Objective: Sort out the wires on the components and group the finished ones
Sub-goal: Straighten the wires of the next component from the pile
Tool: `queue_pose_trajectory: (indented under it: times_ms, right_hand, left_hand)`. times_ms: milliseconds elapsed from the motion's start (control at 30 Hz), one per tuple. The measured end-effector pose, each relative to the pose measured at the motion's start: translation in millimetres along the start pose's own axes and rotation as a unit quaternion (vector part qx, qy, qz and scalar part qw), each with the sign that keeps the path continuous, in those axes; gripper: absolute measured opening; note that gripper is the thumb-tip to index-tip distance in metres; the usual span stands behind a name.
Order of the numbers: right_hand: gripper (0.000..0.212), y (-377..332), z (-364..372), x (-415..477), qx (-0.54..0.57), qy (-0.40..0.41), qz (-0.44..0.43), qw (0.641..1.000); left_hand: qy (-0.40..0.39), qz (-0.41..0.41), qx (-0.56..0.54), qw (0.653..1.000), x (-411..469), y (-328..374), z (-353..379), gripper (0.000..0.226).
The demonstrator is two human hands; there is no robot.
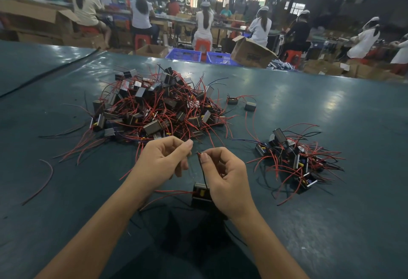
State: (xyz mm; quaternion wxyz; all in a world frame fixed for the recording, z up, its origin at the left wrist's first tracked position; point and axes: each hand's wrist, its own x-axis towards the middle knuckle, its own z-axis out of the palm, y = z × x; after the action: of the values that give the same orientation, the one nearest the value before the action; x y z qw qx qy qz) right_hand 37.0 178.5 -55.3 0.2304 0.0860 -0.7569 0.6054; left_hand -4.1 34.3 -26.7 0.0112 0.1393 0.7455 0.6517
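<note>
The hall was a long, dim workshop: at the far side a row of workers (pixel 205 20) sat at benches with their backs turned, with cardboard boxes (pixel 251 52), blue crates (pixel 184 54) and red stools (pixel 202 46) on the floor behind them. Nearer lay the table (pixel 331 106), covered in dark green sheet that shone under the lights and looked smooth enough for small parts to slide on. On its middle sat the big heap (pixel 159 106) of components, small boxy blocks knotted together by their red and black leads, so I judged that tugging one out by a lead would drag its neighbours along. To the right, well apart, was the smaller group (pixel 293 159), which I took for the finished ones. Two stray blocks (pixel 233 100) lay between the piles towards the far side, and a loose red lead (pixel 44 179) lay off to the left. The component (pixel 199 192) being worked on sat low at the near edge between the wrists; I could not tell whether it rested there or hung. It looked light and hard, best gripped by its body, while its leads were thin, limp and springy. The right hand (pixel 225 179) pinched the black wire (pixel 202 168) just below its tip between thumb and forefinger. The left hand (pixel 161 159) had fingers curled, thumb and forefinger pressed together, seemingly on a pale wire (pixel 192 168) too faint to be sure of.
</note>
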Motion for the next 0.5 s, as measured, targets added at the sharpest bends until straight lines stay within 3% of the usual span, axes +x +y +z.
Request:
queue_pose_trajectory:
  times_ms: [100,500]
  right_hand:
    - [0.017,0.6,-0.8,0.9,0.011,0.011,0.015,1.0]
    - [0.016,0.0,-2.4,2.0,0.043,0.001,0.047,0.998]
  left_hand:
    - [0.011,0.012,0.02,1.0,1.1,-2.2,-3.1,0.009]
    - [-0.035,0.132,0.093,0.986,-6.3,1.6,-7.1,0.015]
